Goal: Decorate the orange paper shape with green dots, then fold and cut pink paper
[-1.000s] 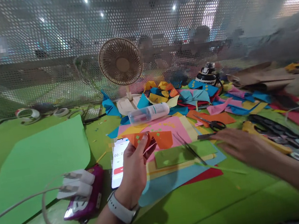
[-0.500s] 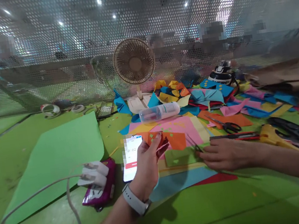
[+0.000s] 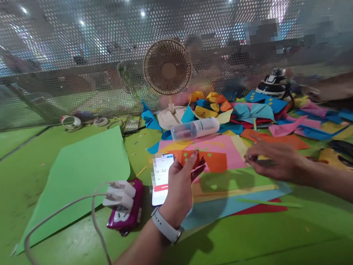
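My left hand point(image 3: 183, 178) is closed, pinching a folded piece of orange paper point(image 3: 217, 160) that carries small green squares. It is held above a pink sheet point(image 3: 232, 153) and a green paper piece point(image 3: 230, 180) on the stack. To the right, my right hand point(image 3: 273, 160) is raised over the stack's edge with its fingers closed round tweezers point(image 3: 267, 162), which the fingers mostly hide. Behind that hand lies an orange sheet point(image 3: 292, 141) with scissors, now almost covered. A phone point(image 3: 162, 181) showing a timer lies partly behind my left hand.
A clear bottle point(image 3: 196, 128) lies beyond the stack, before a fan point(image 3: 169, 69). Coloured paper scraps point(image 3: 317, 118) and folded pieces spread to the right. On the left are a large green sheet point(image 3: 91, 163) and a purple power strip point(image 3: 129, 212) with plugs and cables.
My right hand has lifted away from the green paper, up and to the right, and now covers the scissors. My left hand keeps hold of the orange paper. The whole view has shifted slightly.
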The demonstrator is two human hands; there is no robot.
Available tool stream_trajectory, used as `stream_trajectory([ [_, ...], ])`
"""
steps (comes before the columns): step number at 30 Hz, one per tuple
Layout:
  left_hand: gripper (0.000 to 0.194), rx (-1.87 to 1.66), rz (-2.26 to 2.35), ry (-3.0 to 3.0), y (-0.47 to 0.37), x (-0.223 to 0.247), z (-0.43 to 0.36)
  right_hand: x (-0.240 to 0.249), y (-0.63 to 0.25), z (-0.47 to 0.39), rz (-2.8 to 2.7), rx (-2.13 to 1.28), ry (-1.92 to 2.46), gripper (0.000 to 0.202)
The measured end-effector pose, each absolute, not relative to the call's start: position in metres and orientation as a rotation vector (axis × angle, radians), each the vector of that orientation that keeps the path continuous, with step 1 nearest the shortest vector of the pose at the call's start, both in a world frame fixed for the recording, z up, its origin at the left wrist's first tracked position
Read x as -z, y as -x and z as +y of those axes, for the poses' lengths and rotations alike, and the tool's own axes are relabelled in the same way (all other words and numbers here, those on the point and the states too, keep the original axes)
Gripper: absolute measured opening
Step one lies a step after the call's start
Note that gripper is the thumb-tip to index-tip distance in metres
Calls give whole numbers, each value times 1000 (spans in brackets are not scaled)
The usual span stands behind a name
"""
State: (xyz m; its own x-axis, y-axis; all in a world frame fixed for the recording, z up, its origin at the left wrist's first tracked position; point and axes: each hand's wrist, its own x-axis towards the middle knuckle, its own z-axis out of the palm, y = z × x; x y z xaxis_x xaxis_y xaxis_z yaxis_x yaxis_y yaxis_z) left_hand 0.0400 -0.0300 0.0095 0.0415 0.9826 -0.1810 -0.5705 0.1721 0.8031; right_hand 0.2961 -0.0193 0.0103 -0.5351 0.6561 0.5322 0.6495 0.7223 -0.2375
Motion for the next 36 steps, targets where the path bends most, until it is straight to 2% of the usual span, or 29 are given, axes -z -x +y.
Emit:
stream_trajectory([
  [3,18,-1337,815,-621,-39,-11,-28,-9,-287,-25,-1915,-363,1138,12],
  [6,18,-1329,839,-605,-39,-11,-27,-7,-275,-27,-1895,-587,1159,11],
  [10,18,-1330,869,-585,-39,-12,-27,-11,-269,-25,-2092,-594,1139,9],
  [14,19,-1326,867,-592,-40,-12,-27,-19,-277,-24,-2280,-507,1187,16],
  [17,20,-1306,873,-597,-40,-11,-28,-18,-282,-24,-2318,-687,1323,24],
  [20,20,-1298,873,-598,-42,-9,-30,-13,-280,-26,-2113,-921,1407,29],
  [26,16,-1342,823,-549,-40,-12,-31,9,-265,-27,-1597,-1336,1306,35],
  [36,18,-1487,828,-406,-27,-21,-18,22,-252,-32,-1366,-1402,1226,29],
])
